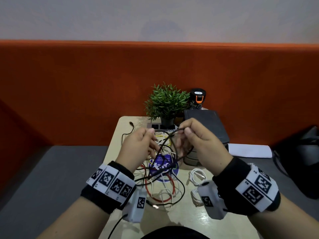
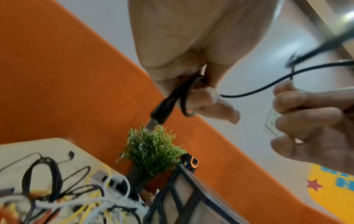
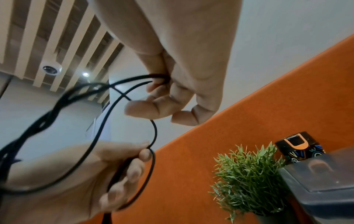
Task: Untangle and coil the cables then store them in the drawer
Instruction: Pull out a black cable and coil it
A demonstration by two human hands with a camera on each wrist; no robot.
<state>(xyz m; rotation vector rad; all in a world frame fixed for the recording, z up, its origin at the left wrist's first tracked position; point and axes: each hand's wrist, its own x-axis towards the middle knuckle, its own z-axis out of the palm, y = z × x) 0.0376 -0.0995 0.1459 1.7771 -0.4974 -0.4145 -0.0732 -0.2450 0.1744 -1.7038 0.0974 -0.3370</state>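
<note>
Both hands are raised above the table with a black cable stretched between them. My left hand grips the cable just behind its black USB plug, a loop running round the fingers. My right hand pinches the same cable between thumb and forefinger, loops hanging down. Under the hands lies a tangle of black, white, red and yellow cables. A dark grey drawer unit stands at the back right; whether a drawer is open I cannot tell.
A coiled white cable lies right of the tangle. A potted plant and a black bottle stand at the back against the orange partition. White paper and a dark bag lie on the right.
</note>
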